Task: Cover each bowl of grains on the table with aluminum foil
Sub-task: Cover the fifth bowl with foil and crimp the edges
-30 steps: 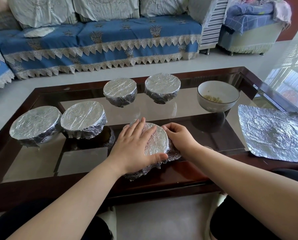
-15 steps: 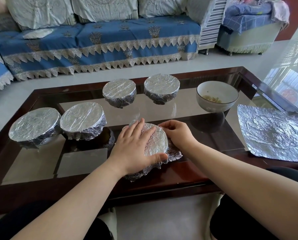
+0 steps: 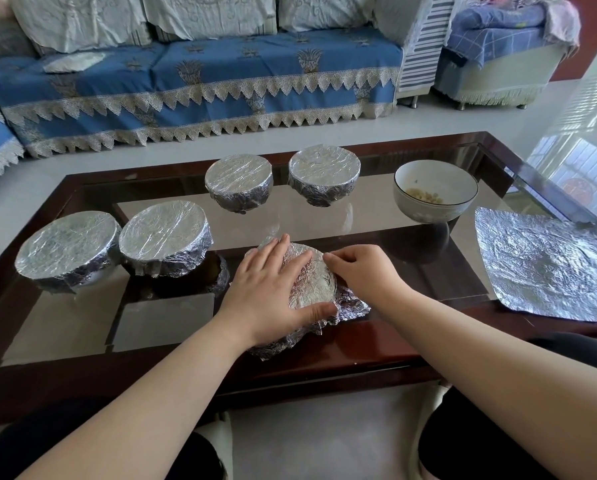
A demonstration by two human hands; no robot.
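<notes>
Fingers, head view: the left hand (image 3: 272,292) lies flat on the foil-topped bowl (image 3: 312,285), its fingers (image 3: 283,252) straight and slightly spread, thumb pressed along the near edge. The right hand (image 3: 362,275) sits at the bowl's right rim with fingers (image 3: 336,259) curled, pinching the foil down over the edge.
Bowl in hand: at the near middle of the tabletop (image 3: 172,317), foil tight across the top but loose and flared at the lower right skirt.
Finished bowls: two large ones at left (image 3: 66,249) and (image 3: 165,235), two smaller behind (image 3: 238,180) and (image 3: 324,173), all wrapped.
Left to do: an open bowl (image 3: 435,190) at the back right with pale grains in it, and a flat foil sheet (image 3: 546,268) just right of it.
Step, as I judge it: crimping the rim, with one bowl remaining.
Risk: pressing too hard with the flat palm could dent or tear the thin foil; a loose skirt may spring back and leave a gap.
Risk: the glass is slick, so a sideways push could slide the bowl toward the near edge.
</notes>
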